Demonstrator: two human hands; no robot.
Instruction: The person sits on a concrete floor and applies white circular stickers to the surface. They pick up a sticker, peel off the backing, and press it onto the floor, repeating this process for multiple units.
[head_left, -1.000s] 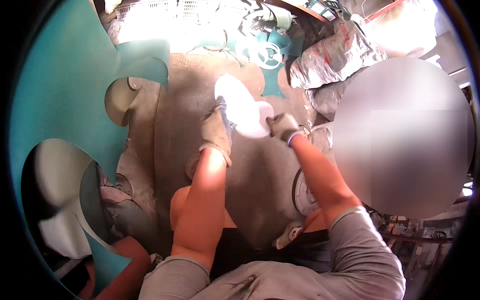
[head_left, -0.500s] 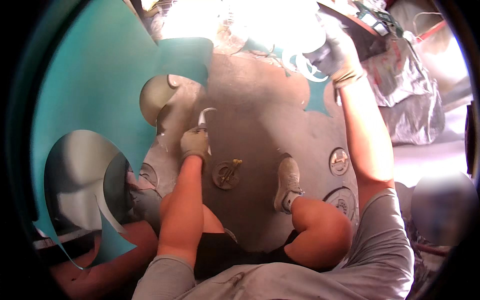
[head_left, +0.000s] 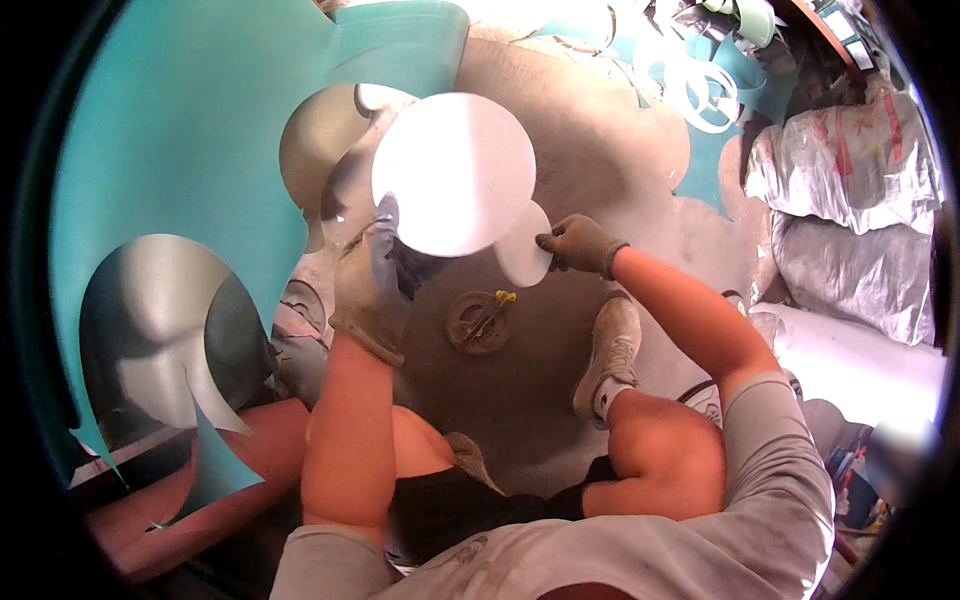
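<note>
My left hand [head_left: 372, 285], in a work glove, holds a large white disc [head_left: 455, 175] by its lower left edge, the thumb lying on its face. With gloved fingertips my right hand [head_left: 588, 246] pinches a smaller pale disc [head_left: 524, 250] at its right edge. The smaller disc's upper left side meets or passes behind the large one. Both discs are up off the floor, above a round plate [head_left: 478, 325] with a small yellow-ended piece lying on it. My left fingers are partly hidden behind the large disc.
A big teal sheet [head_left: 190, 130] with round cut-outs fills the left side. White ring offcuts [head_left: 708, 95] and teal scraps [head_left: 712, 165] lie at the far right. Silvery wrapped bundles [head_left: 850, 260] are stacked at the right. My shoe [head_left: 614, 345] rests on the brown floor surface [head_left: 610, 150].
My right hand has come back from the far right to the middle. The curved white piece in my left hand no longer shows; that hand now holds the large disc.
</note>
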